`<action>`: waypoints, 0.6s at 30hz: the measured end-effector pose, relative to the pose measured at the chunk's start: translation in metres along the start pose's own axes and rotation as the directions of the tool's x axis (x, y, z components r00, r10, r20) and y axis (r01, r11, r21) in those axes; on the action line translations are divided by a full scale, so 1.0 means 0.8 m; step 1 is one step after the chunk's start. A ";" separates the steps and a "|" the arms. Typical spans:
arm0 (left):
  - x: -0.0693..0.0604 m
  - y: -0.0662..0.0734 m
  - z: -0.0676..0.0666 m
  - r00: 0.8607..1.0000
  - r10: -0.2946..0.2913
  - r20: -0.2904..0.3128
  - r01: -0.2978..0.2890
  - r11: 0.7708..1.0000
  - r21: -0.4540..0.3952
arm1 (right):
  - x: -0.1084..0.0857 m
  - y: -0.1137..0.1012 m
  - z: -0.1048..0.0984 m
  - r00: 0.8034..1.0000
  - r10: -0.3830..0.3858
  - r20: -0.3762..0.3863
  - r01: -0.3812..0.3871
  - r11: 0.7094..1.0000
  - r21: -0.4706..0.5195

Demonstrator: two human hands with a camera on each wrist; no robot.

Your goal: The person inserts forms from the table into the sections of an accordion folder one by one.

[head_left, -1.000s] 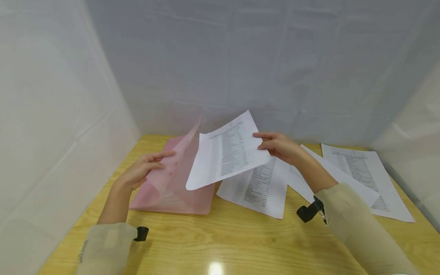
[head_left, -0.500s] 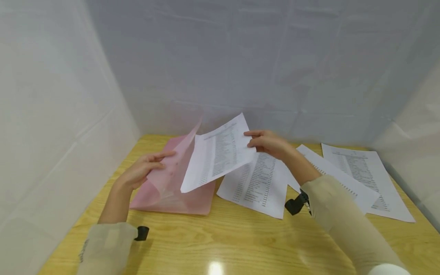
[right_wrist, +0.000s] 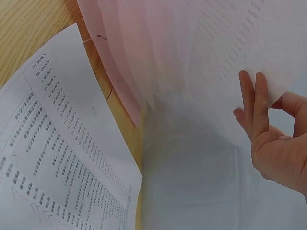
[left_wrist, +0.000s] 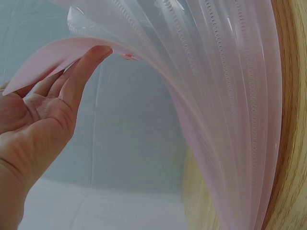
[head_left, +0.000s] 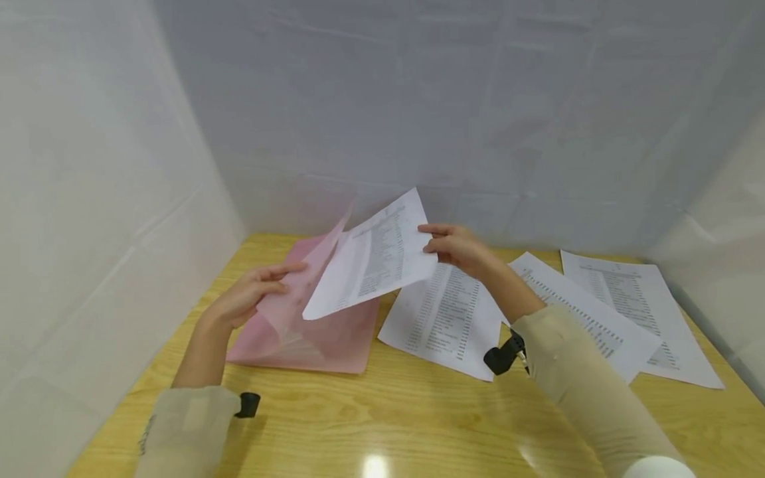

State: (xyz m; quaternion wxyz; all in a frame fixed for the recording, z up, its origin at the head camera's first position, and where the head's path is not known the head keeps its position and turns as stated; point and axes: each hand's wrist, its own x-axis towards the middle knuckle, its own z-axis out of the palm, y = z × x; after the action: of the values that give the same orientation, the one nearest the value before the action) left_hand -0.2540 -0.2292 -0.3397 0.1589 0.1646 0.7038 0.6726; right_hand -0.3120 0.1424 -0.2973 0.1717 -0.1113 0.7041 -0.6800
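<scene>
1. While my left hand (head_left: 245, 295) holds up the flap (left_wrist: 53, 55) of the pink folder (head_left: 346, 348), my right hand (head_left: 457, 249) holds a printed sheet (head_left: 376, 259) at the folder's right side. I think this step is bringing paper to the folder.
2. The next move seems to need the flap up high and the sheet's left edge lined up with a gap. I can't tell if that edge touches the folder.
3. My left arm reaches in from the near left, and my fingers and thumb pinch the flap.
4. My right arm reaches from the near right toward the far left. Its fingers and thumb pinch the sheet's right edge, and the sheet tilts.
5. The folder lies on the left of the table (head_left: 335, 425), with a loose paper (head_left: 442, 318) just to its right.
</scene>
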 end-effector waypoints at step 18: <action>-0.001 0.001 0.000 1.000 -0.019 -0.001 0.019 1.000 -0.007 | 0.010 0.022 0.009 1.000 -0.031 0.005 0.030 0.997 0.069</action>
State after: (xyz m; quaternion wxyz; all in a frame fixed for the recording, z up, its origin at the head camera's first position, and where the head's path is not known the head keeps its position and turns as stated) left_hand -0.2530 -0.2294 -0.3388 0.1655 0.1573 0.7031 0.6734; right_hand -0.3153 0.1340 -0.3155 0.1671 -0.1179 0.6780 -0.7061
